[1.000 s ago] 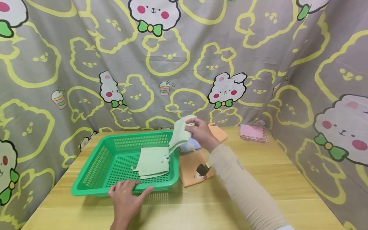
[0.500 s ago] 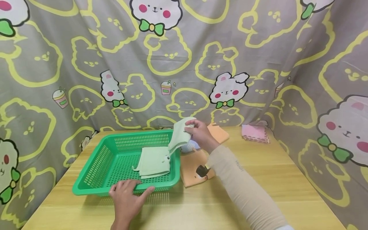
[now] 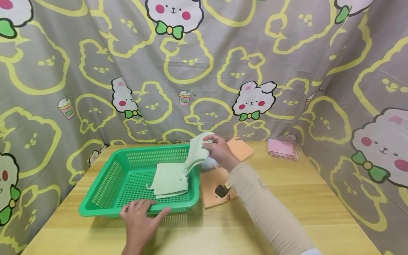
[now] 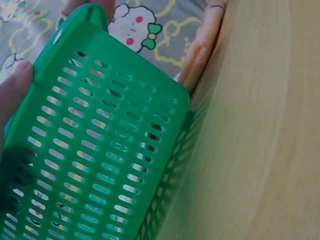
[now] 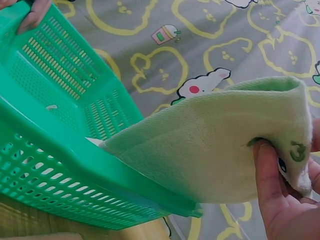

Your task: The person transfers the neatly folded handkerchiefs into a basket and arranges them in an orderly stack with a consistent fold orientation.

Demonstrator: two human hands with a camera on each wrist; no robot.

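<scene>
A folded pale green towel (image 3: 198, 150) with an embroidered face hangs over the right end of a green plastic basket (image 3: 86, 213). My right hand (image 3: 220, 148) pinches its upper edge between thumb and fingers, plain in the right wrist view, where the towel (image 5: 210, 145) slopes down to the basket rim (image 5: 75, 145). Inside the basket lies another pale green folded towel (image 3: 170, 182), partly overlapped by the held one. My left hand (image 3: 140, 216) grips the near rim, fingers over the top; its thumb (image 4: 15, 90) lies against the rim's outer side in the left wrist view.
Right of the basket, an orange towel (image 3: 210, 194) with a dark patch lies on the wooden table (image 3: 280, 177). Behind it are a blue towel (image 3: 208, 163) and another orange one (image 3: 240, 148). A pink cloth (image 3: 282, 148) is at the back right, near the patterned curtain (image 3: 197, 71).
My right hand has shifted slightly left and down with the towel, which now overlaps the face on the towel in the basket. The left hand stays on the rim.
</scene>
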